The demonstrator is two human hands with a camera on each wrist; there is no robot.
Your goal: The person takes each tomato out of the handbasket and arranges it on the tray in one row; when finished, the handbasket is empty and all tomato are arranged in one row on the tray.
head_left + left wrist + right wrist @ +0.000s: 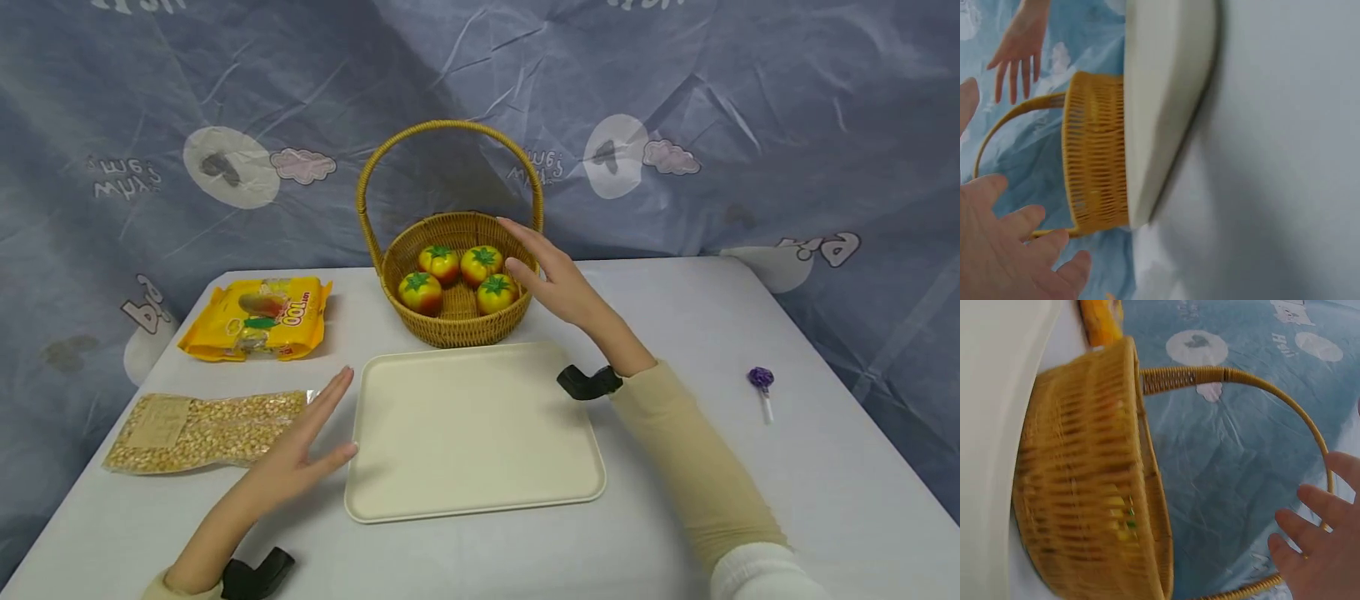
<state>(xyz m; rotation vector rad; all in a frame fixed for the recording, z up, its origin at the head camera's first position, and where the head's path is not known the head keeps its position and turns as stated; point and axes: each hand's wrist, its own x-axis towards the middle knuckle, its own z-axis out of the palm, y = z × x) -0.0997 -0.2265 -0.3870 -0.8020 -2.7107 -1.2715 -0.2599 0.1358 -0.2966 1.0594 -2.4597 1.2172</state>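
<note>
My right hand [558,287] is held with straight fingers over the right side of a wicker basket [450,333] with a tall arched handle; it holds nothing. Inside the basket lie several yellow-red fruits with green leafy tops [482,265], resembling persimmons or tomatoes. With fingers extended and thumb apart, my left hand [296,458] hovers by the left edge of a cream tray [480,433] and is free of any object. Behind that hand is a clear bag of corn kernels [217,429], partly covered by it in the head view. The right wrist view shows the basket's woven side [1085,481] close up.
A yellow snack packet with a mango picture [262,321] lies at the back left of the white table [675,317]. Toward the right edge is a purple lollipop [761,379] on a white stick. A patterned blue-grey cloth [480,75] hangs behind the table.
</note>
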